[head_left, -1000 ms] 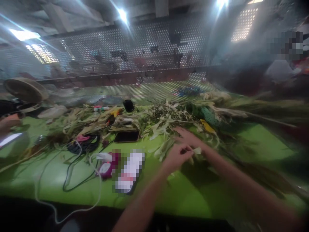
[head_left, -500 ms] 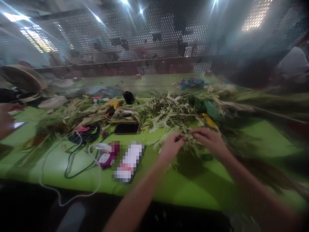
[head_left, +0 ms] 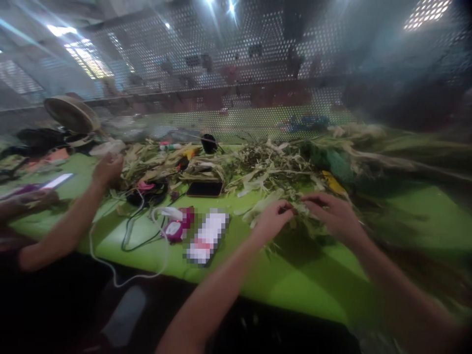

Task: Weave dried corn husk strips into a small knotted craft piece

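My left hand (head_left: 273,219) is closed in a pinch low over a heap of pale green, leafy plant strips (head_left: 260,209) on the green table. My right hand (head_left: 334,214) faces it from the right, with its fingers closed together above the same strips. A narrow gap separates the two sets of fingertips. Whatever they pinch is too small and blurred to make out. Just behind the right hand lies a yellow object (head_left: 334,182). Drier plant pieces (head_left: 271,160) spread out beyond both hands.
Left of my hands lie a phone with a lit screen (head_left: 208,236), a dark phone (head_left: 205,189), a purple device (head_left: 179,226) and loose cables (head_left: 164,255). A co-worker's arm (head_left: 70,221) reaches over the table's left side. A perforated metal screen (head_left: 221,118) stands behind.
The view has swung left, so the table's things appear farther right. A co-worker's arm now reaches to the plant pile at left. My hands keep nearly the same pose over the strips.
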`<action>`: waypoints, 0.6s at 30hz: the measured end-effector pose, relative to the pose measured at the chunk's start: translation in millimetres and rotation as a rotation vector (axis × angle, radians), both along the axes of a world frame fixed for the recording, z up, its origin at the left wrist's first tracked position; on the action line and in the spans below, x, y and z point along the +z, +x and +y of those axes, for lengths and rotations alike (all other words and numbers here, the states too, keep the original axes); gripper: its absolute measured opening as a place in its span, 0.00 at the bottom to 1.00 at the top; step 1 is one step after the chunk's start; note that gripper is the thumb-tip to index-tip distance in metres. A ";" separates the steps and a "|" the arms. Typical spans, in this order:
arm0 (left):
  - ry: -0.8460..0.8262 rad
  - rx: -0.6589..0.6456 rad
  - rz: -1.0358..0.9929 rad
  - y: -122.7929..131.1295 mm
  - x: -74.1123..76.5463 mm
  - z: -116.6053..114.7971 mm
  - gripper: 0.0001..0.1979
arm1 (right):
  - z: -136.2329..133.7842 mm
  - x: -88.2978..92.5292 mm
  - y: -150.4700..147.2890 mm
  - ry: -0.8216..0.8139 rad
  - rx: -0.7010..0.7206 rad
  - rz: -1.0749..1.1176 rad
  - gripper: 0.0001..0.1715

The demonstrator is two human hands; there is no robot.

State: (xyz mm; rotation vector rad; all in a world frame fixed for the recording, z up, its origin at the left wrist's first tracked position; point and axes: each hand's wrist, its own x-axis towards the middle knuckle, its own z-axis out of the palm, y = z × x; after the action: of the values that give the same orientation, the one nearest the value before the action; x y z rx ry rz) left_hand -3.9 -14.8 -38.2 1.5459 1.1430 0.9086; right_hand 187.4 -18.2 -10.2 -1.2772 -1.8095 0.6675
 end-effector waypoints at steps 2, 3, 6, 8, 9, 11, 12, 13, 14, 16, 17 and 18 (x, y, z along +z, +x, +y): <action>0.010 -0.008 0.001 0.9 0.2 -0.6 0.08 | 1.0 -1.5 0.1 0.000 -0.010 -0.002 0.13; 0.008 -0.011 0.000 1.3 0.4 -1.1 0.07 | 2.3 -2.6 0.4 0.002 -0.016 -0.003 0.13; -0.033 -0.005 -0.014 2.3 1.8 -2.8 0.09 | 11.3 -5.2 1.3 0.015 -0.042 -0.011 0.14; -0.058 0.007 -0.041 3.0 3.6 -3.8 0.09 | 23.6 -3.2 -0.3 0.042 -0.062 -0.027 0.13; -0.065 0.016 -0.055 3.3 4.7 -4.0 0.09 | 31.7 -0.2 -2.9 0.060 -0.065 -0.044 0.13; -0.077 0.035 -0.080 3.8 7.1 -4.3 0.07 | 52.2 9.6 -13.7 0.106 -0.052 -0.106 0.13; -0.087 0.049 -0.094 3.9 8.3 -4.3 0.07 | 64.3 15.9 -22.4 0.132 -0.034 -0.150 0.13; -0.099 0.063 -0.111 3.8 9.4 -4.4 0.06 | 77.6 22.3 -33.4 0.168 -0.020 -0.199 0.12; -0.107 0.081 -0.131 3.6 10.5 -4.5 0.06 | 91.8 28.3 -46.4 0.204 0.008 -0.244 0.13; -0.099 0.128 -0.170 2.5 12.9 -5.1 0.05 | 121.9 36.4 -76.6 0.244 0.073 -0.353 0.13; -0.095 0.153 -0.190 1.9 14.3 -5.7 0.06 | 137.2 37.7 -92.6 0.224 0.084 -0.430 0.14; -0.092 0.179 -0.210 1.4 15.9 -6.5 0.06 | 152.0 36.9 -108.3 0.177 0.076 -0.503 0.14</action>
State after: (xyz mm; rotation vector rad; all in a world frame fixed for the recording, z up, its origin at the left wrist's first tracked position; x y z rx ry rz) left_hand -2.4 -21.3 -22.3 1.2569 1.1663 1.0944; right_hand 79.1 133.8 26.7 -1.3402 -2.2725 0.2232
